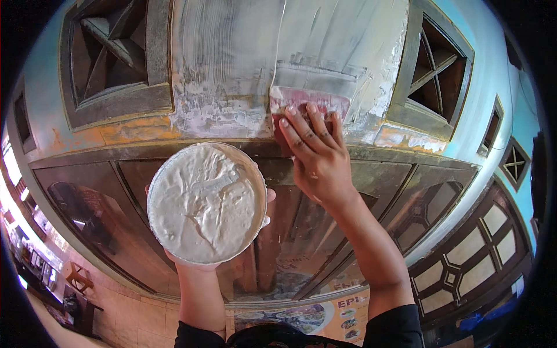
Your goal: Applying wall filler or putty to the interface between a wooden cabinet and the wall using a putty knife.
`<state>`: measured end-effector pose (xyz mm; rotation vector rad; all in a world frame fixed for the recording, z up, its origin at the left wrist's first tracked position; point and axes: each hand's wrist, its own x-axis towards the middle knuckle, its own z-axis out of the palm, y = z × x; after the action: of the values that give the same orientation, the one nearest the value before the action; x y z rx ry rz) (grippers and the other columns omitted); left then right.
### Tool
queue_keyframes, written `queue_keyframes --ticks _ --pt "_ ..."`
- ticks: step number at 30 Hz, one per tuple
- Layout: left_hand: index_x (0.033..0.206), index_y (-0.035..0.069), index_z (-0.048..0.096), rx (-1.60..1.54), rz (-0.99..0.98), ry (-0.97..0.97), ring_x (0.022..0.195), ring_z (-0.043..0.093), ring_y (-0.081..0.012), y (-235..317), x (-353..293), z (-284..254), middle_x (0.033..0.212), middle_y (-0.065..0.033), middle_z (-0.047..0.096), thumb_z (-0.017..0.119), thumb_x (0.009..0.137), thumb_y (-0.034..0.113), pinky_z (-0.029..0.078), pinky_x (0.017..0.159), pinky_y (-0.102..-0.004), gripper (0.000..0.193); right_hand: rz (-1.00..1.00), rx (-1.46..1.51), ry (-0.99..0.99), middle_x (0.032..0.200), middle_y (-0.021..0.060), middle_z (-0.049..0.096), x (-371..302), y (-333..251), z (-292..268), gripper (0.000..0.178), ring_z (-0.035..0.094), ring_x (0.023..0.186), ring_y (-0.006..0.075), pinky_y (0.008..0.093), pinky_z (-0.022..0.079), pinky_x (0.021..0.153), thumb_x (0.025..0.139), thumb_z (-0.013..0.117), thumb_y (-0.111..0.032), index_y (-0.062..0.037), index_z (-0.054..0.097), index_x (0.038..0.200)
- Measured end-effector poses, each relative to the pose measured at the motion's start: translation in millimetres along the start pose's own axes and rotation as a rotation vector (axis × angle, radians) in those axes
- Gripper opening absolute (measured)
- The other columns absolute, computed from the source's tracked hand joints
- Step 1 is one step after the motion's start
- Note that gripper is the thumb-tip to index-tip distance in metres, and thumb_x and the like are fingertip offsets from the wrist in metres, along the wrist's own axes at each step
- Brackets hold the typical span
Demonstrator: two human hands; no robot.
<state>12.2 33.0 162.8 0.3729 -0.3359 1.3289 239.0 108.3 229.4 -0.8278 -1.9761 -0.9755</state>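
Observation:
My left hand (pixel 194 265) supports a round tub (pixel 206 200) from beneath, its fingertips showing at the tub's right side. White putty (pixel 197 214) with a rough, ridged surface fills the tub up to the rim. With my right hand (pixel 322 153) I grip a red putty spreader (pixel 301 97), fingers laid along its face and the thumb hidden. The spreader's upper edge lies against the wall panel (pixel 232 64), which carries streaks of white and grey putty. A smooth grey band shows just above the spreader.
Wooden vents with crossed bars sit left (pixel 107 52) and right (pixel 432 69) of the panel. Below runs a wooden ledge (pixel 371 152) above dark glazed wooden panels (pixel 429 203). A wooden stool (pixel 78 277) stands on the tiled floor at lower left. A printed banner (pixel 342 313) hangs low.

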Motion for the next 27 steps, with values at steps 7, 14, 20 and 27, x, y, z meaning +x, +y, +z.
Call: queue_keyframes --ticks 7,14,20,27 --pt "0.163 0.015 0.024 0.069 0.014 -0.028 0.142 0.029 -0.0629 -2 -10 15 0.167 -0.0233 0.02 0.052 0.097 0.064 0.038 0.104 -0.0787 0.087 -0.036 -0.016 -0.038 0.156 0.0015 0.05 -49 -18 18 0.069 0.042 0.148 0.0284 0.0596 0.027 0.121 0.076 0.064 -0.005 -0.0177 0.059 0.144" --pt "0.163 0.013 0.025 0.054 0.03 0.009 0.142 0.029 -0.0629 3 -15 13 0.166 -0.0243 0.023 0.054 0.096 0.063 0.041 0.102 -0.0782 0.089 -0.092 0.087 0.028 0.153 0.0101 0.053 -37 -25 -28 0.06 0.043 0.146 0.0384 0.0609 0.02 0.123 0.084 0.062 -0.009 -0.0093 0.058 0.145" --pt "0.162 0.012 0.025 0.141 0.039 -0.065 0.142 0.029 -0.0634 -4 -17 23 0.165 -0.0258 0.022 0.055 0.095 0.062 0.039 0.103 -0.0789 0.089 -0.063 -0.131 0.229 0.153 0.0076 0.053 26 35 -40 0.066 0.042 0.146 0.0386 0.0604 0.024 0.121 0.081 0.059 0.0 -0.0125 0.056 0.146" --pt "0.162 0.012 0.025 0.173 0.025 -0.098 0.142 0.029 -0.0636 3 -17 16 0.165 -0.0259 0.023 0.058 0.094 0.062 0.04 0.104 -0.078 0.091 -0.104 -0.068 -0.011 0.156 0.006 0.048 -48 21 1 0.065 0.038 0.149 0.0352 0.0583 0.027 0.121 0.083 0.061 -0.005 -0.014 0.053 0.148"
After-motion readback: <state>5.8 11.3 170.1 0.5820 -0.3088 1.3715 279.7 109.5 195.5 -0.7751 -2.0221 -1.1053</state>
